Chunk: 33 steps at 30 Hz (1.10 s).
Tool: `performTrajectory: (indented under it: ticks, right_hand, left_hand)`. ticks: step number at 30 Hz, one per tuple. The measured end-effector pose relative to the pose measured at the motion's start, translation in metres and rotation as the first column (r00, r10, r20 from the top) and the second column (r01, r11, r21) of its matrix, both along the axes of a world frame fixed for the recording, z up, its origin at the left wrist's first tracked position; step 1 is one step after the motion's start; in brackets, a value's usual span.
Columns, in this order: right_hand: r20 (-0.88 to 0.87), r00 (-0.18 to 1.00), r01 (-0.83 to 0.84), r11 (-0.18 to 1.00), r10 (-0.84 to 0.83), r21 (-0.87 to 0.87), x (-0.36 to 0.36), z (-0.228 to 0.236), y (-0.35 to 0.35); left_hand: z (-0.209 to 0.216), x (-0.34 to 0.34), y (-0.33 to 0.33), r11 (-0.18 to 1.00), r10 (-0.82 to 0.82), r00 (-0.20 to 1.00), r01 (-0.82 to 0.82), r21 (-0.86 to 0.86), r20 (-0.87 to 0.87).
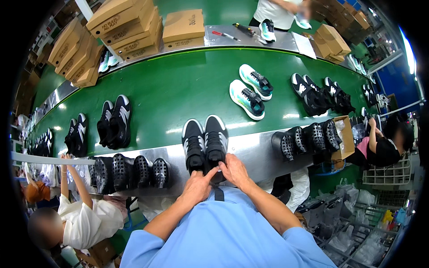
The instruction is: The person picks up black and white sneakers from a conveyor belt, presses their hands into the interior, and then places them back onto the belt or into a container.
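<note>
Where the green belt [178, 85] meets the metal desk [252, 154], the black-and-white shoes [216, 137] stand paired, straps [195, 153] already laid across but heels [196, 165] not yet left alone, the left hand [198, 185] and right hand [235, 170] there with bent fingers [230, 162] whose exact grip I cannot tell.

Two bare forearms [173, 215] angling inward from light-blue short fabric sleeves [142, 246], bare left-hand grip [196, 186] lower, back facing up, index finger [211, 175] stretched toward the right, bare right-hand grip [235, 171] slightly higher, fingers [230, 159] partly bent, thumb [222, 167] near left index tip, both grips close together.
</note>
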State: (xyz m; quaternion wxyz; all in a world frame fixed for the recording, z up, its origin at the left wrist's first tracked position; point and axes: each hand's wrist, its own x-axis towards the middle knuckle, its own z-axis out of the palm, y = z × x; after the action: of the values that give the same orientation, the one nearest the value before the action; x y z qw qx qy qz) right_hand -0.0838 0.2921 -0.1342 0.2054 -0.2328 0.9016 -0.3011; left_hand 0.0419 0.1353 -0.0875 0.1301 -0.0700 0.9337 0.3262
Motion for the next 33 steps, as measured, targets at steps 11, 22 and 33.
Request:
performTrajectory:
  ticks: [11, 22, 33]
  right_hand:
    - [-0.422, 0.893, 0.180, 0.983, -0.157, 0.015, -0.178, 0.016, 0.070]
    - [-0.446, 0.855, -0.067, 0.908, 0.267, 0.414, -0.346, -0.020, 0.064]
    - [-0.191, 0.939, -0.154, 0.844, 0.287, 0.513, -0.308, -0.011, 0.055]
  left_hand:
    - [-0.004, -0.042, -0.043, 0.949, -0.014, 1.000, 0.020, -0.316, 0.019]
    - [0.012, -0.084, -0.124, 0.952, 0.089, 0.996, -0.086, -0.295, -0.003]
    - [-0.004, -0.079, -0.142, 0.835, 0.230, 0.971, -0.167, -0.524, 0.058]
